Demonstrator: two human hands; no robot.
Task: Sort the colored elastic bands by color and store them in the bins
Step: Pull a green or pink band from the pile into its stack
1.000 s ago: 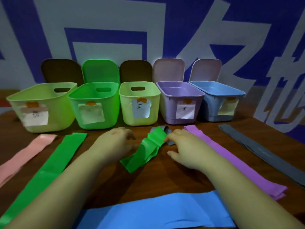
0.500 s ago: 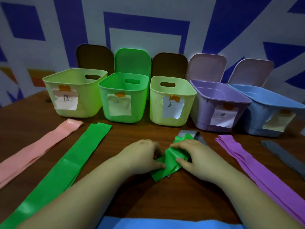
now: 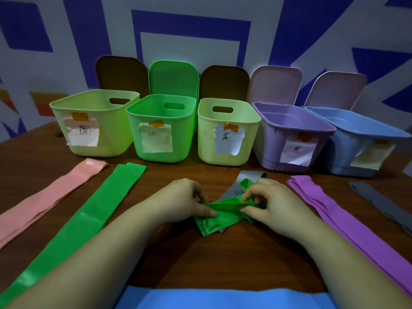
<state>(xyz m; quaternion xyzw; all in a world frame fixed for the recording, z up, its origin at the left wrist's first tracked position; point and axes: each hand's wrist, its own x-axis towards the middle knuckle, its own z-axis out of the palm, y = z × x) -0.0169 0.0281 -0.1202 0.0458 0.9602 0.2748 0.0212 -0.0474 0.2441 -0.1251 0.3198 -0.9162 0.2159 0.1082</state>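
My left hand [image 3: 185,201] and right hand [image 3: 267,204] both pinch the folded green band [image 3: 219,216] with curled fingers, mid-desk before the green bin [image 3: 160,128]. I'd guess the slick folds could spring open, or drag up the grey band [image 3: 249,178] beneath, mostly hidden under them.

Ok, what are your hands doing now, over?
Left hand and right hand both pinching the folded green band. Grey band lying underneath it. Green bin open, nothing blocking.

5 bins [image 3: 160,130], 5 lids [image 3: 174,78], 2 hands [image 3: 178,201], perhaps 7 bands [image 3: 73,224].
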